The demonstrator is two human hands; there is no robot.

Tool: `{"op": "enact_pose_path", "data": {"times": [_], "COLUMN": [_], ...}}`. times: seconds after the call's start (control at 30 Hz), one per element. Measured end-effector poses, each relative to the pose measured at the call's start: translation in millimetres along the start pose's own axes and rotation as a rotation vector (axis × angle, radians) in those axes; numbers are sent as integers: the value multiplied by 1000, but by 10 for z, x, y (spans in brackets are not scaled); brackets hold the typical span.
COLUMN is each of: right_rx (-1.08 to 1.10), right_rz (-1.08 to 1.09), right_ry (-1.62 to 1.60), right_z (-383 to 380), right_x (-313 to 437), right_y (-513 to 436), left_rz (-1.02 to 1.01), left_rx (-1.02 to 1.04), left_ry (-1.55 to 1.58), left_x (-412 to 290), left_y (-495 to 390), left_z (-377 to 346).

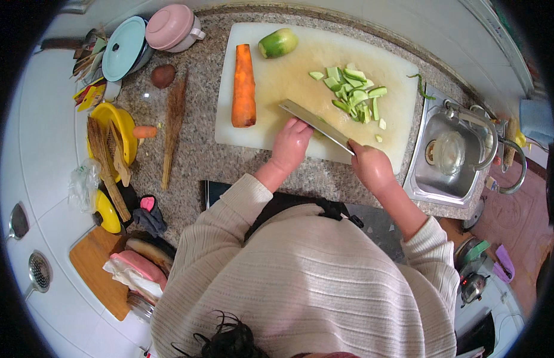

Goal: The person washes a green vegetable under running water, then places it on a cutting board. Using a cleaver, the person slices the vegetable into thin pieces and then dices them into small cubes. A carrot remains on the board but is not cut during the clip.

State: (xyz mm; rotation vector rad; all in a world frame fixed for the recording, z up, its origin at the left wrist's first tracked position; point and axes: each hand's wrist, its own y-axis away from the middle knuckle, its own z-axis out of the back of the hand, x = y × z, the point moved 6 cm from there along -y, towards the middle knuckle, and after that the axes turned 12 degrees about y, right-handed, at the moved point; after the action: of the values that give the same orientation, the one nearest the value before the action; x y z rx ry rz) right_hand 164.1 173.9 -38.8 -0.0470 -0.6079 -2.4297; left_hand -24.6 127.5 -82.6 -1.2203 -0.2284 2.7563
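My right hand (372, 168) grips the handle of a kitchen knife (315, 123). Its broad metal blade slants across the near part of a white plastic cutting board (268, 138). My left hand (291, 144) is curled at the blade's left part, fingertips against or under it. A little green shows along the blade, but what lies beneath those fingers is hidden. Beyond the knife lies a loose pile of cut green vegetable pieces (358, 95). A peeled carrot (244, 89) lies lengthwise at the board's left, and a cut piece of green radish (278, 43) rests near the far edge.
Right of the board is a steel sink (456, 179) with a clear bowl (450, 153) inside. On the left stand a yellow basket (133, 129), a straw brush (173, 129), a carrot end (145, 132) and lidded pots (124, 48). A wall bounds the counter's far side.
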Motion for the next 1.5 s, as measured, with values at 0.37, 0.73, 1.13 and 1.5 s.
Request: {"op": "enact_pose_path", "data": {"times": [0.37,0.73,1.13,1.5], "right_rx": [38,41,-49,44], "right_rz": [4,43,29,5], "right_ry": [66,28,-33,6], "right_z": [13,192,-13,42], "right_x": [94,83,105,185], "right_y": [10,102,-176,-101], "left_rz": [8,-4,3,-20], "left_rx": [-52,-72,-94,-168], "left_ry": [1,-15,78,80], "left_x": [5,2,5,38], "left_y": [41,55,38,103], "left_z": [1,9,19,-5]}}
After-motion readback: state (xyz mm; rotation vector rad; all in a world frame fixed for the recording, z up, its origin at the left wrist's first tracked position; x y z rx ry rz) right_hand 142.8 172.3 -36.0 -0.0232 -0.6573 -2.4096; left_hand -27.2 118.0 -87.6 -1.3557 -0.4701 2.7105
